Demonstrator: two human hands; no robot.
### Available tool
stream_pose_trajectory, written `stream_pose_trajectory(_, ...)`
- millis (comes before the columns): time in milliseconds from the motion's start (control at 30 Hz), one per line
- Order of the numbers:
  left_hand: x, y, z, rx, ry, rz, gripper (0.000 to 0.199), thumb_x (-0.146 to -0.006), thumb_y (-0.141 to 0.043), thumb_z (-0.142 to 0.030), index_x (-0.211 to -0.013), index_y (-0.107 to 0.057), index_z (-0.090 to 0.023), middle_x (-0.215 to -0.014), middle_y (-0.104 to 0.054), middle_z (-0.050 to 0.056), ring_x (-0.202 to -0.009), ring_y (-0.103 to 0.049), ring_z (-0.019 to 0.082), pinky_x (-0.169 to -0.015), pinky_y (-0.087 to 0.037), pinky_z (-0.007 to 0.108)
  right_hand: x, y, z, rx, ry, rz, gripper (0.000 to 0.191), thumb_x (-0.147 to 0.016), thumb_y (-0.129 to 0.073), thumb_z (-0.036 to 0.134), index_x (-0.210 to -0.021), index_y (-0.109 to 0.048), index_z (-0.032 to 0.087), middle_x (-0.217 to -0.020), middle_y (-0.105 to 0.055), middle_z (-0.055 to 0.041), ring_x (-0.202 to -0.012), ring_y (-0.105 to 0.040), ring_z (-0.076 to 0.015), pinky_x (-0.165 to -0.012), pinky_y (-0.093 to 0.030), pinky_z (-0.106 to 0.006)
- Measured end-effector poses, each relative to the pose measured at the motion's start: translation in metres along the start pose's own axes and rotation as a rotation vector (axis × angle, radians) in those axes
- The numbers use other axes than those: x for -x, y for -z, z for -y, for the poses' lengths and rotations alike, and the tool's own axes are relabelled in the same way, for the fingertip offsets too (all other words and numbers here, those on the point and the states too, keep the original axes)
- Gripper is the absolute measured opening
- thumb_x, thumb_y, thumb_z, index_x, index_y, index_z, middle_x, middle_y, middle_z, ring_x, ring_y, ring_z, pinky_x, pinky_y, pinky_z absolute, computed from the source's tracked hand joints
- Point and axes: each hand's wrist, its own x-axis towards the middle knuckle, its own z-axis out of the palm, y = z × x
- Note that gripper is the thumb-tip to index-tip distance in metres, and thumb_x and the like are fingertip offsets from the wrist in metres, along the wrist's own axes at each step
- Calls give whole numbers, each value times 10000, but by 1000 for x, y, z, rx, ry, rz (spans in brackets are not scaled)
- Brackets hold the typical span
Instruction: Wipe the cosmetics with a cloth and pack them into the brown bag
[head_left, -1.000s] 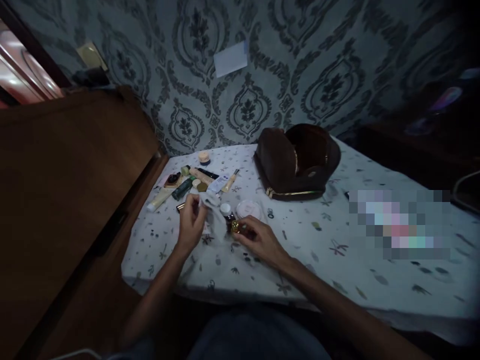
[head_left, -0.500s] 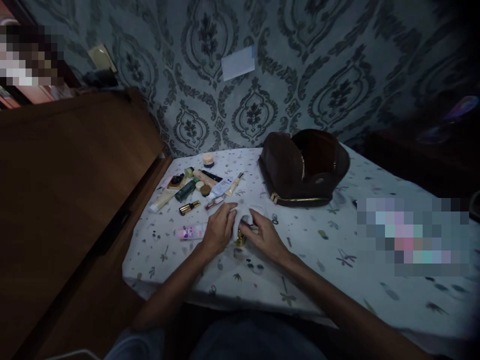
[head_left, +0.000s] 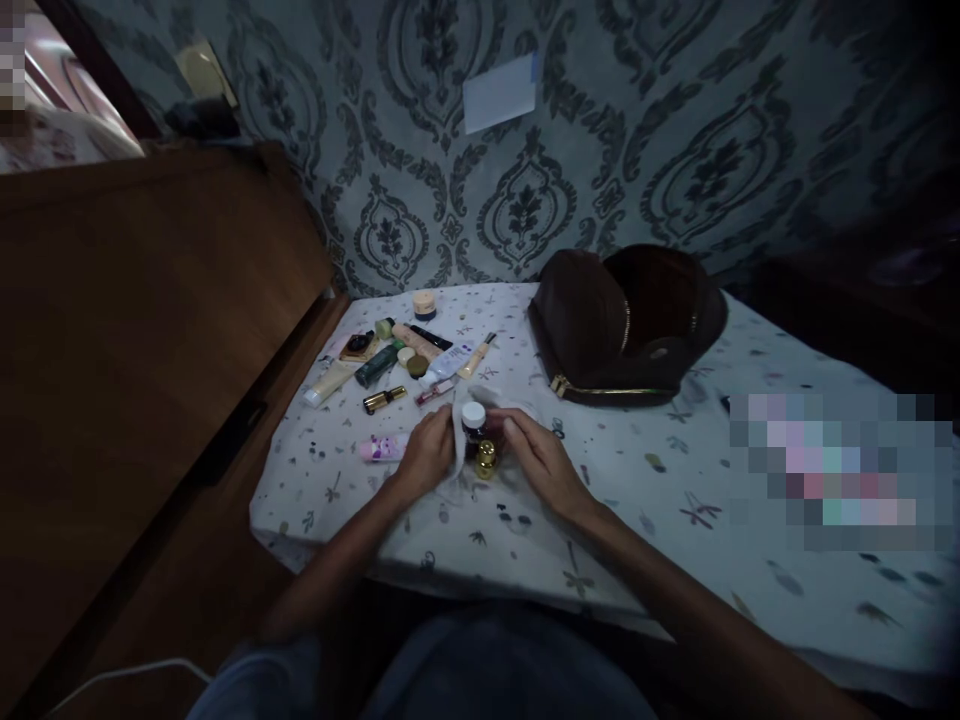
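My left hand (head_left: pixel 429 450) is closed on the near-left edge of a thin white bag (head_left: pixel 459 455), which stands partly spread between my hands. My right hand (head_left: pixel 546 462) grips its other side, though its fingertips are blurred and partly hidden. A dark bottle with a white cap (head_left: pixel 473 415) shows upright in the bag's opening. In front of that is a small gold-capped bottle (head_left: pixel 486 460); whether it is inside the bag or before it I cannot tell. A pink and purple tube (head_left: pixel 384 447) lies just left of my left hand.
Several cosmetics lie at the back left, among them a gold and black lipstick (head_left: pixel 385 400), a cream tube (head_left: pixel 330 382) and a jar (head_left: pixel 424 305). An unzipped brown bag (head_left: pixel 630 330) stands at the back right. A wooden panel (head_left: pixel 165 330) rises on the left.
My hands have moved apart, spreading the white bag. The white-capped bottle has come into sight, and my right fingers have left the gold-capped bottle. The view has shifted slightly.
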Motion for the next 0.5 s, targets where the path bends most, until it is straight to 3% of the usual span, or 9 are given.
stream_pose_trajectory(100,7,4,3,-196,-101,76,158,-863,-422,-74,-839,-523,-193,-870,-590,74,-902,-525,234,-842,-447,378,-5,-1,4,39,22,-4,392,-984,-364,454,-1121,-633,205,-990,-680,-73,-900,-630,-209,-794,-501,-333)
stream_pose_trajectory(233,10,5,2,-308,-116,119,136,-862,-441,-85,-853,-518,-196,-911,-577,79,-939,-512,244,-866,-456,398,-19,-1,15,131,45,19,340,-908,-535,429,-1145,-624,202,-984,-651,-72,-832,-615,-195,-668,-497,-291)
stream_pose_trajectory(333,11,5,3,-251,-121,96,145,-854,-432,-76,-865,-511,-198,-910,-576,79,-938,-517,242,-862,-459,396,-34,0,21,215,85,81,328,-860,-604,413,-1111,-657,208,-898,-615,-56,-736,-588,-175,-592,-469,-272)
stream_pose_trajectory(500,10,10,-2,-44,-75,-44,116,-878,-415,-109,-875,-476,-207,-886,-569,65,-878,-538,226,-807,-461,375,-50,0,21,262,168,149,216,-860,-591,370,-945,-678,191,-819,-614,-41,-680,-568,-163,-616,-454,-285)
